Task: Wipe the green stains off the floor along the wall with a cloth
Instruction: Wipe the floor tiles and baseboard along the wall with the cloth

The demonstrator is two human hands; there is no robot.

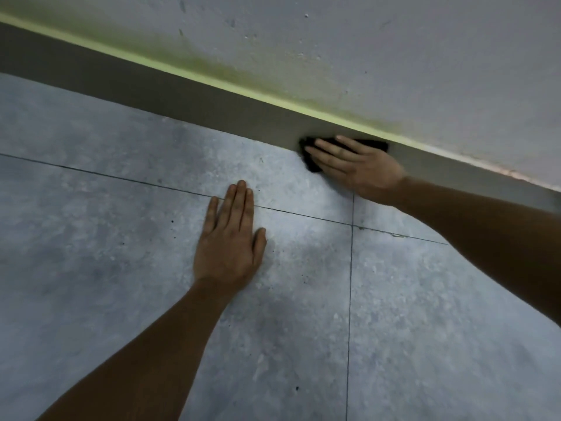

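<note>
Flat under the right hand, cloth — lengthwise along skirting.

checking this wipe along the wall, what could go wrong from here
The right hand presses the black cloth with flat fingers, so it may slip out mid-stroke. The cloth sits on the grey skirting, below the green stain on the wall, so the stroke may miss it. The left hand bears weight on smooth floor tile and could slide.

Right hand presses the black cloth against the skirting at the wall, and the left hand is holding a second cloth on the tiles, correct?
Not quite. In the head view the left hand holds nothing; it lies flat, fingers straight, on the grey tiled floor. The right hand does press the black cloth against the grey skirting.
</note>
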